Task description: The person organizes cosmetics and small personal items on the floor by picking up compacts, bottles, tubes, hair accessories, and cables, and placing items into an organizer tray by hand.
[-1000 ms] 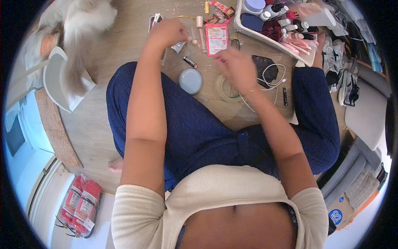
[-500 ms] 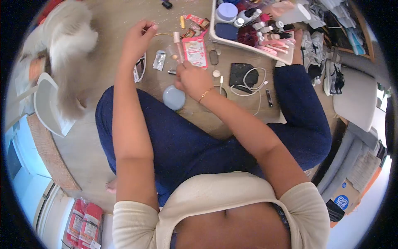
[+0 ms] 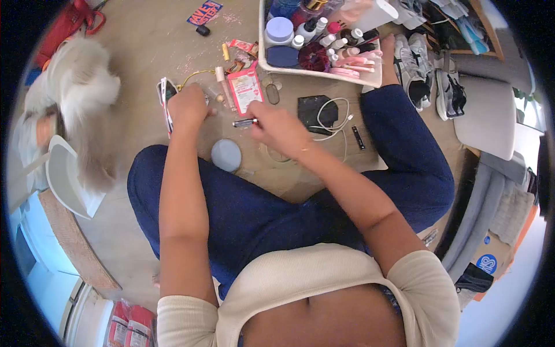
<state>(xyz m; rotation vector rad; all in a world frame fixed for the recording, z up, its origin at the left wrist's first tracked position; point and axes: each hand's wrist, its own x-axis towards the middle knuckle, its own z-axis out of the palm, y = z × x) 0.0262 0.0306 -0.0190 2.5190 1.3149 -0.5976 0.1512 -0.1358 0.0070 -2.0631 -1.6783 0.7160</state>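
Observation:
My right hand (image 3: 276, 124) is closed on a small dark cylinder (image 3: 245, 122), which sticks out to the left of its fingertips. Bent fingers of my left hand (image 3: 189, 108) reach down near the floor, and what they hold, if anything, is hidden. Just left of that hand lies a white-rimmed case (image 3: 166, 98). A pink and white packet (image 3: 246, 91) is above my right hand, with a pink tube (image 3: 225, 88) beside it. Below, near my knee, sits a round blue-grey lid (image 3: 226, 155). A gold-coloured cord (image 3: 196, 73) lies above my left hand.
A white bin (image 3: 321, 75) of bottles and pink items stands at the upper right. A black pouch (image 3: 317, 112) and white cable (image 3: 347, 120) lie right of my right hand. A fluffy animal (image 3: 81, 92) is at the left by a dustpan (image 3: 69, 176). Shoes (image 3: 450, 95) are at the right.
The view has shifted. My left hand has come down from above to beside the case. My right hand has moved left and now shows the dark cylinder in its fingers.

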